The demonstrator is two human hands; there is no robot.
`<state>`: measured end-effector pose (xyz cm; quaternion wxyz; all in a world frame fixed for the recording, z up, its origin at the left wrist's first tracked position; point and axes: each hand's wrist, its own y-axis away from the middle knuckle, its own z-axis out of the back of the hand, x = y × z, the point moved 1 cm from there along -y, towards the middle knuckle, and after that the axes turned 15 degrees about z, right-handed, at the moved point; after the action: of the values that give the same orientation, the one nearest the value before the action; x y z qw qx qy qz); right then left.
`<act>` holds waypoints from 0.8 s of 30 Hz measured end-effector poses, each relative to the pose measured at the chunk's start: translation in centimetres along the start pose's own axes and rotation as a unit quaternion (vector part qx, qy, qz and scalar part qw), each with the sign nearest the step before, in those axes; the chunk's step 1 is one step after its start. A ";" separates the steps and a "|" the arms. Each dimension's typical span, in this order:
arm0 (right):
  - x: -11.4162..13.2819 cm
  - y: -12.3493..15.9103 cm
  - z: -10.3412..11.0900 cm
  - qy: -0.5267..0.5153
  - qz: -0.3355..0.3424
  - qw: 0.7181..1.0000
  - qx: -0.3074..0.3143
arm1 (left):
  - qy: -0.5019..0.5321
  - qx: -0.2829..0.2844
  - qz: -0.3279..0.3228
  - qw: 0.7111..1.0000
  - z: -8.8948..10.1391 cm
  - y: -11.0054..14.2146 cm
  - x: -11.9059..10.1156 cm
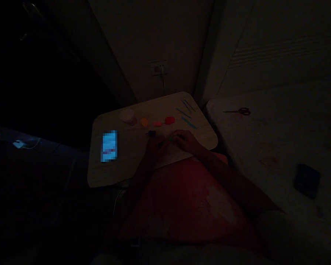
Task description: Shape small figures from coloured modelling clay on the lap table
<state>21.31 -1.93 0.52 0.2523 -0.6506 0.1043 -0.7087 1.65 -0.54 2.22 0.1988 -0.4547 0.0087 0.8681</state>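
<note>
In dim light, my left hand [156, 145] and my right hand [185, 140] meet over the near edge of a small wooden-topped table [121, 165]. Between their closed fingertips is a small green piece of what looks like modelling clay [169, 139], mostly covered by the fingers. Just beyond my left hand lies a dark purple lump [152, 133]. Farther back sit an orange-yellow lump [144, 122], a pink piece [157, 124] and a red lump [170, 120]. Several thin blue-green sticks [189, 122] lie at the table's back right.
A pale round tub [128, 116] stands at the back left of the table, with a lit, pixelated phone-like screen [109, 146] nearer me. On the pale surface to the right lie scissors [241, 111] and a dark blue object [307, 180]. A wall socket [159, 68] holds a plugged-in cord.
</note>
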 end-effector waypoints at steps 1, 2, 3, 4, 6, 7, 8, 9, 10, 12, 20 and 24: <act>-0.1 0.0 0.1 -0.013 0.005 1.000 -0.017 | 0.009 0.004 0.009 1.000 0.0 0.1 0.0; -0.3 0.0 0.3 -0.027 0.011 0.999 -0.041 | 0.018 0.008 0.021 1.000 0.1 0.1 0.1; -0.5 -0.1 0.5 -0.042 0.014 0.997 -0.068 | 0.028 0.011 0.037 0.999 0.2 0.2 0.1; -0.7 -0.1 0.7 -0.057 0.012 0.994 -0.093 | 0.039 0.018 0.055 0.998 0.2 0.3 0.2; -1.0 0.0 1.0 -0.083 -0.006 0.989 -0.123 | 0.066 0.029 0.091 0.993 0.2 0.5 0.3; -1.1 0.0 1.0 -0.092 -0.013 0.989 -0.118 | 0.078 0.034 0.103 0.991 0.2 0.6 0.3; -1.2 0.0 1.0 -0.101 -0.018 0.989 -0.104 | 0.089 0.034 0.113 0.989 0.2 0.7 0.3; -1.1 0.1 0.9 -0.109 -0.019 0.990 -0.084 | 0.097 0.033 0.120 0.988 0.2 0.7 0.3; -1.0 0.2 0.8 -0.115 -0.018 0.991 -0.062 | 0.100 0.029 0.125 0.987 0.2 0.7 0.3; -0.6 0.3 0.5 -0.110 -0.019 0.993 -0.024 | 0.097 0.023 0.131 0.986 0.1 0.7 0.1; -0.2 0.2 0.6 -0.070 -0.038 0.996 -0.030 | 0.077 0.086 0.121 0.986 -0.2 0.4 -0.2; -0.1 0.2 0.9 -0.083 -0.033 0.996 -0.011 | 0.070 0.099 0.125 0.985 -0.3 0.5 -0.4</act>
<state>22.22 -1.83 0.45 0.2292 -0.7127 0.0696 -0.6593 1.94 -1.20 2.27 0.1320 -0.4879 0.1656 0.8468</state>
